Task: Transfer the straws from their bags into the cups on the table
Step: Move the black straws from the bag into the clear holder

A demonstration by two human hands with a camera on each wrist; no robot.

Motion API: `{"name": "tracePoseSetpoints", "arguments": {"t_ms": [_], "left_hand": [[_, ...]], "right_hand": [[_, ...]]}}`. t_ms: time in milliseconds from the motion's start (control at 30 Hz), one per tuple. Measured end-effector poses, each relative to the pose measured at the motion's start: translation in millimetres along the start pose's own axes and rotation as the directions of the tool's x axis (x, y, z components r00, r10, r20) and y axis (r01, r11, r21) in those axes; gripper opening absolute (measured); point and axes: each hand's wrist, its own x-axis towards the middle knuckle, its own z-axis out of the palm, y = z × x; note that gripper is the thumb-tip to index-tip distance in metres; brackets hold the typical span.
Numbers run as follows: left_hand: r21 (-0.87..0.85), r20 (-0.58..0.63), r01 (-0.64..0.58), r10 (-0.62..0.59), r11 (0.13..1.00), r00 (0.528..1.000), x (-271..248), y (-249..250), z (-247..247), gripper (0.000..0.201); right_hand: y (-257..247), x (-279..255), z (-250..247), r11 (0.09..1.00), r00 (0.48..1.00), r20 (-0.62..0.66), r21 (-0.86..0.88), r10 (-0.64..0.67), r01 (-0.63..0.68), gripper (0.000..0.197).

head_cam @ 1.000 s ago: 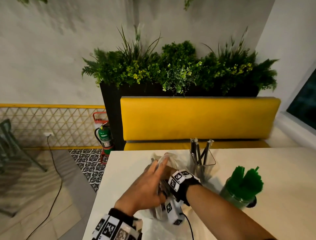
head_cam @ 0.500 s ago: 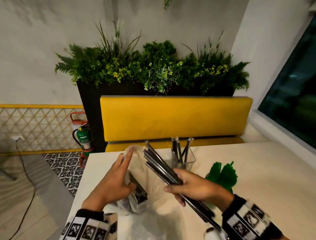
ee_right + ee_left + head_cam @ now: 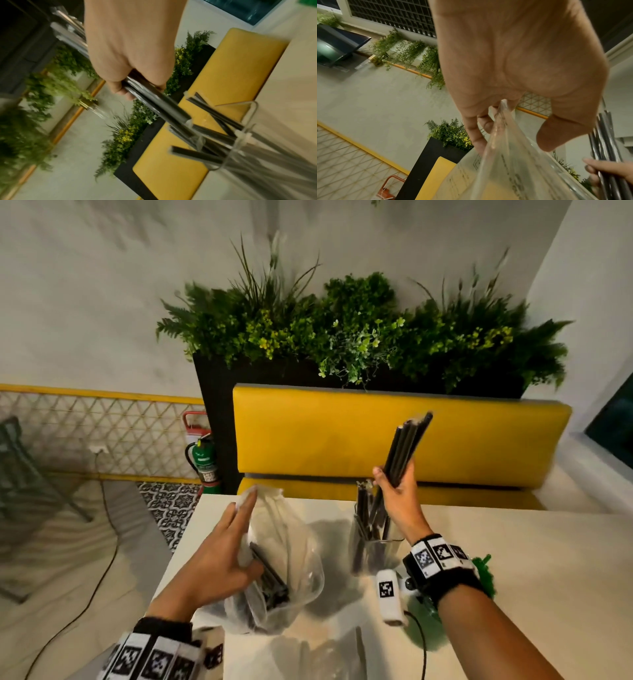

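A bundle of black straws (image 3: 404,451) is gripped by the right hand (image 3: 399,498), fingers curled round it, above the clear cup (image 3: 375,546) at 12 o'clock. The bag (image 3: 284,570) is pinched by the left hand (image 3: 219,556) at 9 o'clock.

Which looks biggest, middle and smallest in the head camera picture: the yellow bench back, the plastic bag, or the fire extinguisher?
As they look in the head view:
1. yellow bench back, widest by far.
2. plastic bag, held by the left hand.
3. fire extinguisher, smallest, though it stands farther from the camera than the bag, so its true size is unsure.
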Motion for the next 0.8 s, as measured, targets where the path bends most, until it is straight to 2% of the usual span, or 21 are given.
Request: {"name": "tracePoseSetpoints", "arguments": {"t_ms": [233,333,400,433,467,533,567,600,633,667,700,733,800], "left_hand": [[0.064,0.002,0.039,-0.039,0.997,0.999,3.1,10.1,7.9,0.111],[0.095,0.007,0.061,-0.062,0.994,0.998,6.7,17.2,8.7,0.112],[0.117,-0.008,0.041,-0.040,0.992,0.999,9.2,24.0,7.8,0.113],[0.124,-0.010,0.032,-0.031,0.992,0.999,10.3,27.5,7.6,0.113],[0.131,-0.012,0.025,-0.023,0.991,1.000,10.8,29.8,7.1,0.113],[0.129,-0.012,0.010,-0.009,0.992,1.000,10.4,32.7,7.4,0.113],[0.121,-0.006,0.013,-0.012,0.993,1.000,9.3,32.9,7.7,0.112],[0.108,0.001,0.017,-0.017,0.994,1.000,8.4,33.5,8.5,0.111],[0.095,0.009,0.019,-0.020,0.995,1.000,7.5,34.4,8.7,0.110],[0.085,0.016,0.021,-0.023,0.996,1.000,6.8,36.0,8.8,0.109],[0.080,0.028,0.030,-0.032,0.996,0.999,6.1,37.7,8.5,0.109],[0.079,0.044,0.038,-0.042,0.996,0.998,5.5,39.7,7.9,0.108],[0.072,0.064,0.056,-0.060,0.996,0.996,2.2,42.4,7.7,0.108]], "right_hand": [[48.4,-2.1,0.9,0.994,0.994,-0.018,-0.002,0.109,-0.109,0.054],[58.1,-8.3,-3.4,0.984,0.990,-0.040,-0.105,0.139,-0.142,0.064],[48.6,-7.6,-5.3,0.980,0.993,-0.108,-0.186,0.055,-0.075,0.077],[36.1,-9.3,-6.9,0.977,0.984,-0.173,-0.211,-0.029,-0.008,0.080],[21.0,-13.3,-6.9,0.971,0.960,-0.239,-0.221,-0.147,0.094,0.079],[-23.5,-33.7,-3.6,0.912,0.873,-0.275,-0.191,-0.404,0.362,0.057],[-40.6,-46.5,3.0,0.880,0.856,-0.204,-0.123,-0.475,0.459,0.040],[-54.8,-60.3,11.6,0.872,0.870,-0.058,-0.040,-0.489,0.487,0.023],[-61.6,-73.6,23.5,0.902,0.892,0.143,0.001,-0.428,0.433,0.013],[-63.8,-83.8,37.4,0.944,0.886,0.357,-0.035,-0.296,0.329,0.012],[-59.1,-91.0,53.3,0.962,0.837,0.533,-0.147,-0.120,0.231,0.015],[-51.4,-96.0,68.9,0.931,0.768,0.639,-0.306,0.046,0.198,0.017],[-34.6,-99.8,96.7,0.770,0.648,0.709,-0.569,0.280,0.290,0.024]]}}
